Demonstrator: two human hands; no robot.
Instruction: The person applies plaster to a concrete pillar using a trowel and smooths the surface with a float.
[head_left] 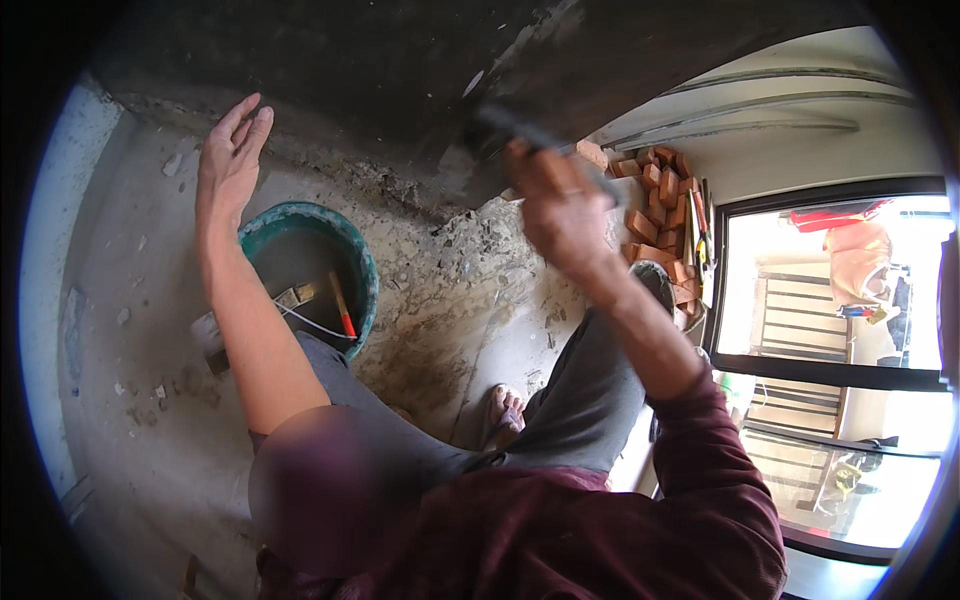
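My right hand (555,205) grips a dark flat tool (505,128), blurred, like a trowel or float, held against the dark grey surface (370,70) at the top of the view. My left hand (231,165) is raised at the upper left beside that surface, fingers extended and holding nothing; whether it touches the surface I cannot tell. Below my left hand stands a teal bucket (365,280) with grey water, a brush (295,296) and a red-and-wooden handled tool (343,308) inside.
Stacked red bricks (658,200) and long tools (700,235) lean at the right, beside a window (830,370) with things beyond it. Rubble (440,225) lines the foot of the dark surface. A pale wall (65,210) edges the left, above a dusty floor (150,420).
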